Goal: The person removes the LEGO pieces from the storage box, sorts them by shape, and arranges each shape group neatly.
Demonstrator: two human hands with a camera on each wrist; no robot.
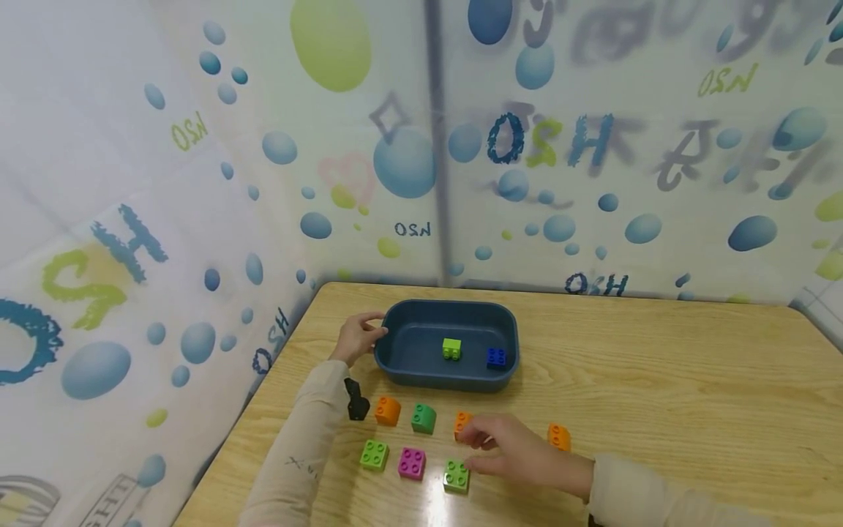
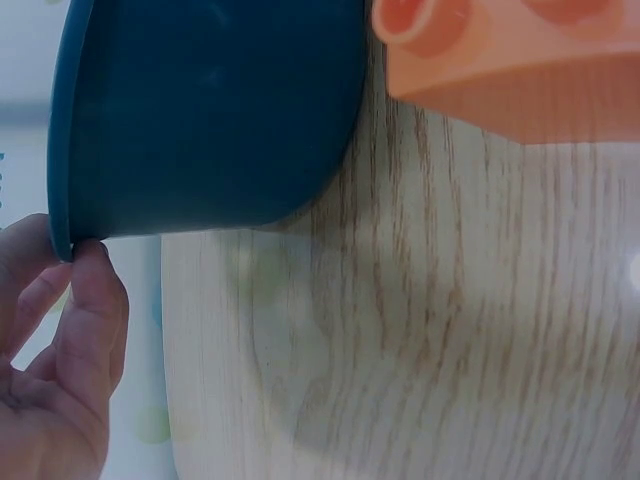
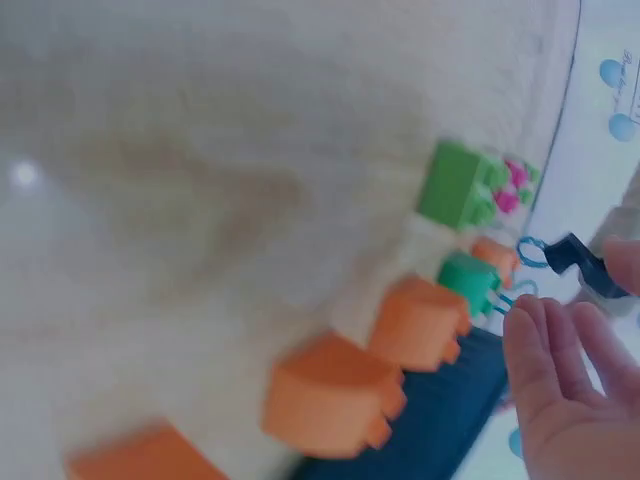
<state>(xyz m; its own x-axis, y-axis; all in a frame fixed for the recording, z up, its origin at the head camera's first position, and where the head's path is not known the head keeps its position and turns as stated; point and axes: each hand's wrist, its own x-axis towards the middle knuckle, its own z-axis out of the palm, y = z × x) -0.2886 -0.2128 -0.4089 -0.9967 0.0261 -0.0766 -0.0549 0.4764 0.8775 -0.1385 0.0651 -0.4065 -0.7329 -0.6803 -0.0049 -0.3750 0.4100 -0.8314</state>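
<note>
In the head view, my left hand (image 1: 358, 338) is at the left end of a dark blue rectangular tray (image 1: 454, 382). The left wrist view shows its thumb and fingers pinching the tray's rim (image 2: 62, 200). Inside the tray lie a lime toy brick (image 1: 451, 348) and a blue brick (image 1: 497, 357). My right hand (image 1: 510, 448) is over the table with loosely bent fingers and nothing between them. Its fingertips are beside a light green brick (image 1: 456, 476) and overlap an orange brick (image 1: 462, 423). The right wrist view shows this hand (image 3: 570, 385) with fingers extended.
Left of the right hand lie a magenta brick (image 1: 412, 463), a lime brick (image 1: 375, 454), a green curved brick (image 1: 424, 418) and an orange curved brick (image 1: 387, 410). Another orange brick (image 1: 559, 436) is behind the right wrist. A black object (image 1: 357, 401) lies beside the left forearm.
</note>
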